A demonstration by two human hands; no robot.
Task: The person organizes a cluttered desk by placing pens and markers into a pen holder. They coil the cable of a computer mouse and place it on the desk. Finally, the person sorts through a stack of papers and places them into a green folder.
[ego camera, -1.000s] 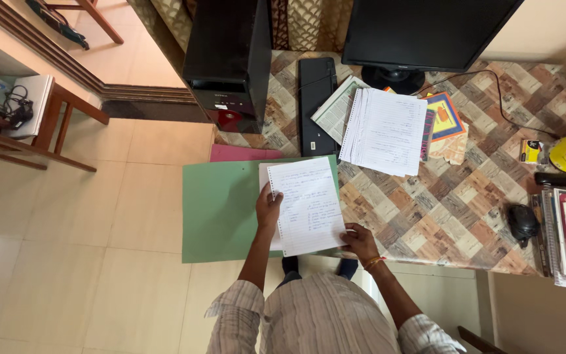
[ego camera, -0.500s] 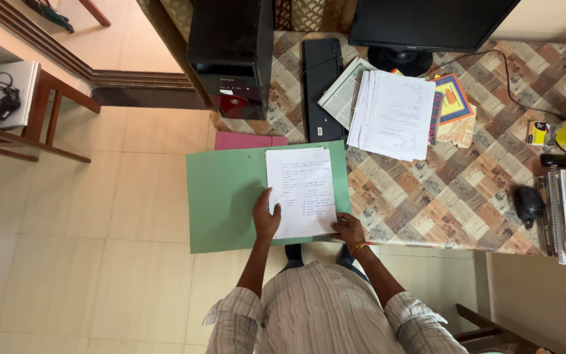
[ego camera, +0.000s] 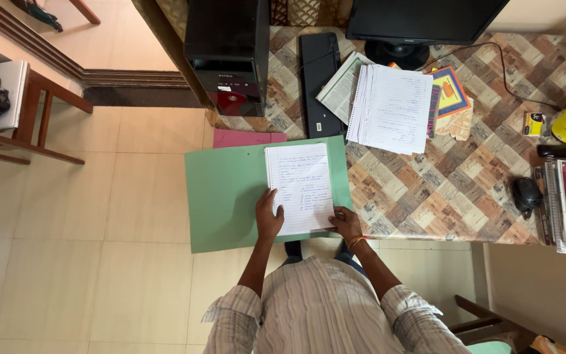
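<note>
Hands apparently at sheet edges

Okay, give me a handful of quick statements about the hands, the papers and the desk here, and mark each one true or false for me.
1. The left hand rests on the written sheets lying in the open green folder. True.
2. The right hand holds the black mouse. False: it is at the sheets' lower right corner; the mouse lies apart, far right.
3. A pink folder shows beyond the green one. True.
4. The green folder is closed. False: it lies open.
5. A second stack of lined pages lies by the keyboard. True.
</note>
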